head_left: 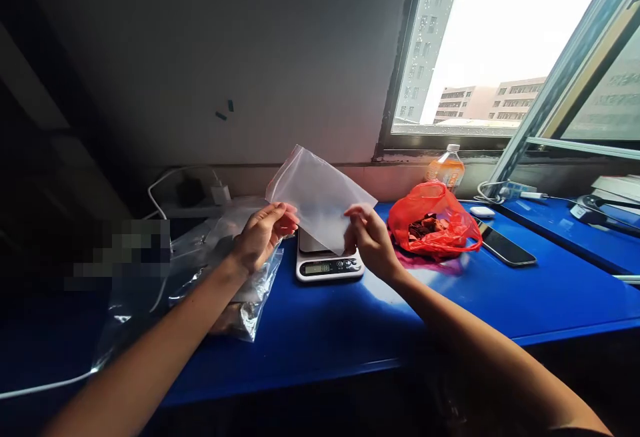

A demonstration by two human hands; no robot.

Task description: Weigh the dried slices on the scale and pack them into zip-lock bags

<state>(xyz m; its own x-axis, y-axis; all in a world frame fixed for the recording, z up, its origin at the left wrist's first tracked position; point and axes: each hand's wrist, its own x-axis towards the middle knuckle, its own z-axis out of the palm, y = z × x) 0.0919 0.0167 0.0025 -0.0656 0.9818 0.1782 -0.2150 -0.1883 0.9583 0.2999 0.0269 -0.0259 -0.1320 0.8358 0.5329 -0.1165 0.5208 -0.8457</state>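
A frosted, translucent plastic bag (320,190) is held up and tilted between my two hands, looking flat. My left hand (263,233) pinches its lower left edge. On the other side, my right hand (369,237) is closed on its right corner. Behind and below the bag stands a white digital kitchen scale (330,269); the bag covers part of its plate, and its display digits are too small to read surely. A red plastic bag (430,213) with dark reddish-brown pieces (429,225) inside lies open to the right of my right hand.
Clear plastic bags (255,317) lie under my left forearm on the blue table (310,343). A bottle of orange drink (447,169) stands behind the red bag. Rightward are a phone (507,243), a small white case (482,212) and a metal frame (520,110). A white cable (45,387) runs at left.
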